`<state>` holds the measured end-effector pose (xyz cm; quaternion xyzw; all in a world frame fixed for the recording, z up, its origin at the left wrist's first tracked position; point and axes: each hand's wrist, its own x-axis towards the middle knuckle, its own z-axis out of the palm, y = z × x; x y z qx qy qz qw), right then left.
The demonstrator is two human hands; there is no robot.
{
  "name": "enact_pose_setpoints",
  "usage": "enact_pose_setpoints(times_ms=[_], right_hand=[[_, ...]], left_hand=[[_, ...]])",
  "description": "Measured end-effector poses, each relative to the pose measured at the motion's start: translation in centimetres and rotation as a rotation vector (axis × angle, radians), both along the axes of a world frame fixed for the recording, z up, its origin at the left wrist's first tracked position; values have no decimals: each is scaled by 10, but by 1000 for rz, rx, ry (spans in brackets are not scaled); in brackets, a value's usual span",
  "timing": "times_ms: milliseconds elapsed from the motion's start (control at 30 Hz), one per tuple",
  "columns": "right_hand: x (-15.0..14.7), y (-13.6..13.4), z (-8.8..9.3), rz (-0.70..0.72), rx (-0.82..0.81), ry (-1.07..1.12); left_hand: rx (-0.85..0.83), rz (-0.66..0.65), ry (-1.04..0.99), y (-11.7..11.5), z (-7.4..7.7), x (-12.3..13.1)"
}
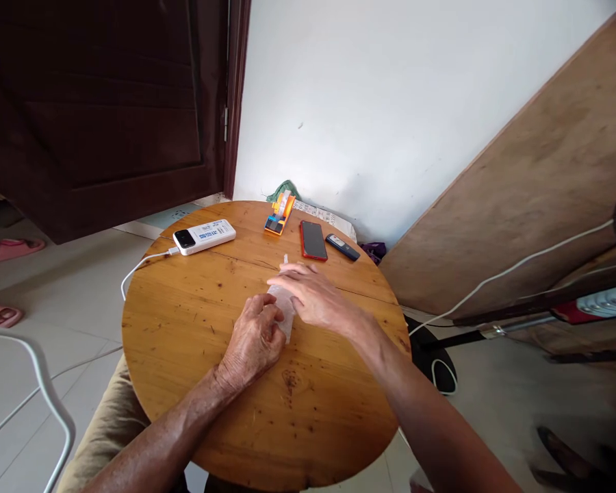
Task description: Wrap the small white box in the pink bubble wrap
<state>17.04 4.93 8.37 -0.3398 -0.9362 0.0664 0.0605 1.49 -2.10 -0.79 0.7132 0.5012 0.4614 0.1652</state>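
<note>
A small flat packet in whitish, translucent wrapping [287,318] lies on the round wooden table [185,356], partly covered by both hands. My left hand [257,329] has its fingers curled and its thumb along the near left side of the packet, holding it against the tabletop. Stretched across the far end is my right hand [313,293], its fingers extended and laid flat over the wrapping. A short pale strip [286,259] sticks out past the right fingertips. What is inside the wrapping cannot be made out.
Toward the back stand an orange tape dispenser [280,213], a red-edged phone [313,240] and a dark remote-like device [342,247]. At the back left lies a white power bank [205,237] with a cable [146,260] running off the edge. A dark door [133,123] stands left.
</note>
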Motion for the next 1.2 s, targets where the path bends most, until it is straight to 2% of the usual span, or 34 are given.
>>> enact_pose_setpoints(times_ms=[100, 200, 433, 567, 667, 800, 900, 1000, 1100, 1200], right_hand=[[-8, 16, 3, 60, -38, -198], [-1, 23, 4, 33, -33, -301], [19, 25, 7, -79, 2, -300], [13, 29, 17, -96, 79, -271], [4, 37, 21, -74, 71, -335], [-7, 53, 14, -66, -24, -458], [-12, 63, 3, -99, -42, -485], [-8, 65, -10, -149, 10, -401], [7, 56, -22, -242, 97, -132], [29, 37, -35, -522, 92, 201]], left_hand=[[5, -37, -5, 1, 1, -2], [7, -65, -15, 2, 4, -3], [-1, -71, -19, 2, 5, -4], [-54, -100, -23, 5, 4, -6], [-105, -140, -18, 8, 4, -9], [-99, -184, -12, 9, 6, -11], [-84, -161, 1, 7, 7, -10], [-58, -128, 70, 3, 8, -8], [-4, -152, 104, 2, 7, -7], [36, -169, 63, 2, 4, -6]])
